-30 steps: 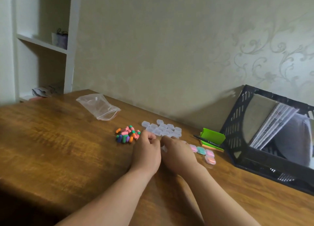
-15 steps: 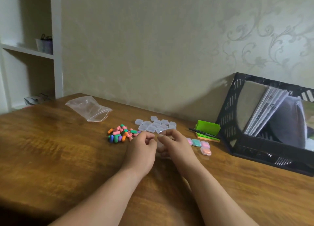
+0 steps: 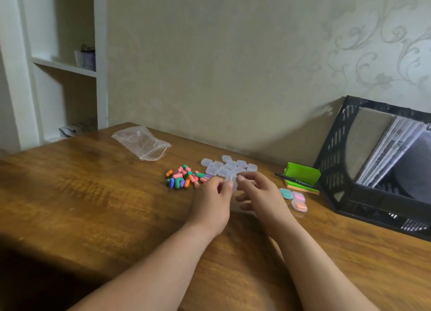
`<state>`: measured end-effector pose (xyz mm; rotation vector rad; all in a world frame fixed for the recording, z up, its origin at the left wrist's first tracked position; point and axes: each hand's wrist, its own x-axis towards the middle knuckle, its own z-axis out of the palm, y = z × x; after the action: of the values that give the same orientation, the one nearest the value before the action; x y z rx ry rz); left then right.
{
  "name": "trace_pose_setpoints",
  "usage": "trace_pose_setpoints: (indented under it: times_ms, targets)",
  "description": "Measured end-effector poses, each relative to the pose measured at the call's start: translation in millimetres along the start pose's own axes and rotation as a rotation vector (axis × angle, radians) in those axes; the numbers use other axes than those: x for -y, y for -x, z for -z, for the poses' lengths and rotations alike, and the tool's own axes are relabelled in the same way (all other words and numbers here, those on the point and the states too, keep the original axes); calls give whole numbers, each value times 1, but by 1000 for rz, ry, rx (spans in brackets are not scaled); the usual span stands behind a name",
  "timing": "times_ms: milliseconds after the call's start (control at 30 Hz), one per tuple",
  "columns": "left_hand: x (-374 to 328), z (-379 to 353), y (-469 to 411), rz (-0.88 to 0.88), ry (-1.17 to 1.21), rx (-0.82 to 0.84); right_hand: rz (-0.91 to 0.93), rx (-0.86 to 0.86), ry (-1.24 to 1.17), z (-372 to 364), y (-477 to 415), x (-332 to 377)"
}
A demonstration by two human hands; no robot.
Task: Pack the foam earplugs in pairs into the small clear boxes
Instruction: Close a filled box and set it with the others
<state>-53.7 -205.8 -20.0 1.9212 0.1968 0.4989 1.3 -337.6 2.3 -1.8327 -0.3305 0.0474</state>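
A heap of coloured foam earplugs (image 3: 185,176) lies on the wooden table (image 3: 93,194). Behind and to its right sits a cluster of several small clear boxes (image 3: 227,167). My left hand (image 3: 213,202) and my right hand (image 3: 262,194) meet just in front of that cluster and together pinch one small clear box (image 3: 231,181) between their fingertips, held just above the table. Whether this box holds anything I cannot tell. Three filled boxes, teal, pink and orange (image 3: 295,199), lie to the right of my right hand.
An empty clear zip bag (image 3: 142,145) lies at the back left. A green notepad holder with a black pen (image 3: 300,176) stands beside a black file rack (image 3: 382,166) holding papers at the right. A white shelf unit (image 3: 63,65) stands at the left.
My fingers have gone from closed together on the table to spread, lifting a clear box between the fingertips. The camera view shifted a little.
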Motion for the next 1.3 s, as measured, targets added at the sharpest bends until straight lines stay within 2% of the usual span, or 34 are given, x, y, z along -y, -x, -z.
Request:
trace_pose_setpoints:
  times_ms: [67,300,500,667,867,1300]
  targets:
    - [-2,0,2,7,7,4,60,31,0,-1,-1,0]
    - [0,1,2,-53,94,38,-92,92,-197,2,-3,-4]
    - [-1,0,3,-30,71,-50,-58,57,-100,0,-3,-2]
    - [-1,0,2,-20,56,-26,-2,98,-21,-1,-1,-1]
    - [1,0,0,9,124,36,-41,85,-74,4,-1,-1]
    - [6,4,-3,36,421,114,-41,247,-213,17,-3,-4]
